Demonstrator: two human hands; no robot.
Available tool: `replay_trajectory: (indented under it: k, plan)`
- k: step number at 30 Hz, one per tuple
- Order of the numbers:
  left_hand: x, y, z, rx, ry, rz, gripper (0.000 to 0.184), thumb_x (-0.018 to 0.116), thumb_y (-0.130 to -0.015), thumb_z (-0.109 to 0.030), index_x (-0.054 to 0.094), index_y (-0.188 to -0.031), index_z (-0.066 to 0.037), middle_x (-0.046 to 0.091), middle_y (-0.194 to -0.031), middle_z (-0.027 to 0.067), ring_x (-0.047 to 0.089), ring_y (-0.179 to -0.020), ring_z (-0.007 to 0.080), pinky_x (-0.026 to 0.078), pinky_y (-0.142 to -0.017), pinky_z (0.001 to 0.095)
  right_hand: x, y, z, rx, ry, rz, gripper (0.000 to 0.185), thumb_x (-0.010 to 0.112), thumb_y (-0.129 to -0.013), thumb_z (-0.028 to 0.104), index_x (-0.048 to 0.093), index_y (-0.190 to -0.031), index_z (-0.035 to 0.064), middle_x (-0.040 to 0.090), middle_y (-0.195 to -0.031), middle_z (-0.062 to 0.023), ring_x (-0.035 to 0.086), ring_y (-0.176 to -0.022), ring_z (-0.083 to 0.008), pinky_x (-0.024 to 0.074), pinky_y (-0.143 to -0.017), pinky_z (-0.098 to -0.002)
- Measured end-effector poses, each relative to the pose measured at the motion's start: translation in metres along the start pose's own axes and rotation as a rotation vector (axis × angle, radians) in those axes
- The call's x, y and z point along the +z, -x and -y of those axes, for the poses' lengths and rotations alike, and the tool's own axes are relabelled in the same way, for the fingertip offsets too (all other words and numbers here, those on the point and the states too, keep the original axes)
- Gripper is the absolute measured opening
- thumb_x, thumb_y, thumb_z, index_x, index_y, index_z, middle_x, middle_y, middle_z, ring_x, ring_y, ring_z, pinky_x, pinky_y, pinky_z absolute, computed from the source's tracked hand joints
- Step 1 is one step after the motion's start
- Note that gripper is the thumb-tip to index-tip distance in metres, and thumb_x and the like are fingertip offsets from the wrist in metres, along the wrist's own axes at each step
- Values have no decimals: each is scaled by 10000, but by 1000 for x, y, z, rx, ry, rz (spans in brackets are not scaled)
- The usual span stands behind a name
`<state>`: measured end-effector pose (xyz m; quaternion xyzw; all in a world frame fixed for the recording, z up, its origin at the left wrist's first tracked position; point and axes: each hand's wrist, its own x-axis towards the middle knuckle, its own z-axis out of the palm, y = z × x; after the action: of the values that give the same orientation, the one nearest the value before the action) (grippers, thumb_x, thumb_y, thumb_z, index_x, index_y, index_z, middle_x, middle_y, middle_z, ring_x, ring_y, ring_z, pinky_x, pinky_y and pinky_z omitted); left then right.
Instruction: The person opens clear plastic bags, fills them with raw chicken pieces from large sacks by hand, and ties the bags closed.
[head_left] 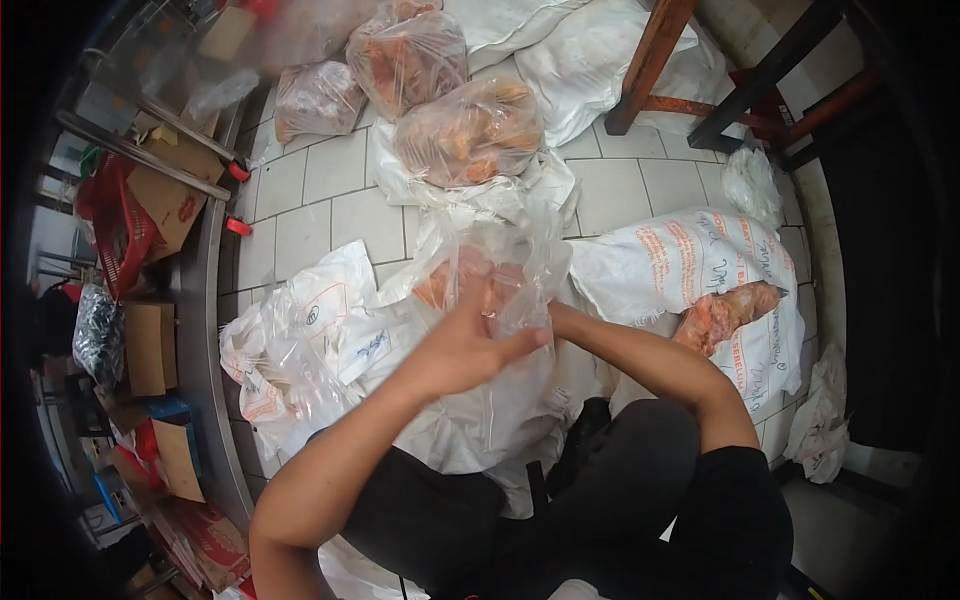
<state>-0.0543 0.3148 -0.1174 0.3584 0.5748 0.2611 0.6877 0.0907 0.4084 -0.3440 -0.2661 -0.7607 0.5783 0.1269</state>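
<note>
A clear plastic bag (540, 265) with orange-pink meat pieces (440, 285) in it stands between my knees on white sacking. My left hand (470, 340) lies against the near side of this bag, thumb stretched out to the right and fingers pointing forward, apart from the thumb. From the right, my right hand (562, 318) reaches to the same bag; plastic and the left hand cover its fingers, so its grip is hidden. Beyond them sits a filled clear bag of meat (470, 130). To the right, a loose piece of meat (730, 315) rests on a printed white sack (665, 260).
More filled bags (405, 65) stand at the back on the tiled floor (335, 170). A metal shelf unit with cardboard boxes (150, 350) and a red basket (120, 220) runs along the left. A wooden leg (648, 70) rises at back right. Crumpled plastic (750, 185) lies nearby.
</note>
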Motion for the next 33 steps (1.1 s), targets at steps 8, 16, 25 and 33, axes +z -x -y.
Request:
replay_trajectory:
  k: [8, 16, 25, 33]
  plan:
    - [27, -21, 35, -170, -461, 652, 327, 567, -929, -289, 598, -1097, -10, 680, -934, 103, 646, -886, 186, 491, -811, 319, -22, 7, 66, -140, 549, -169, 565, 709, -772, 352, 536, -1188, 11, 556, -1113, -163, 514, -1062, -317, 411, -935, -414]
    - [-10, -33, 17, 331, 449, 133, 241, 552, -915, -190, 622, -1066, -15, 639, -979, 24, 575, -890, 109, 443, -837, 282, 14, 12, -49, -44, 747, -81, 349, 632, -856, 268, 610, -1131, 54, 581, -1133, -167, 557, -1057, -291, 420, -918, -405]
    - [-18, -25, 21, 152, 275, -86, 211, 566, -902, -171, 650, -1033, -27, 655, -961, 17, 567, -883, 99, 419, -827, 255, -102, 148, 9, 280, 129, -977, 163, 653, -834, 132, 596, -753, 2, 552, -628, -41, 448, -585, -81, 388, -526, -268]
    - [0, -16, 4, 139, 328, 167, 221, 610, -899, -186, 596, -1057, -32, 624, -862, 51, 604, -732, 141, 491, -671, 286, -27, 255, -153, 1083, 527, -342, 587, 657, -788, 367, 546, -1244, 14, 560, -1214, -260, 515, -1153, -456, 343, -1002, -570]
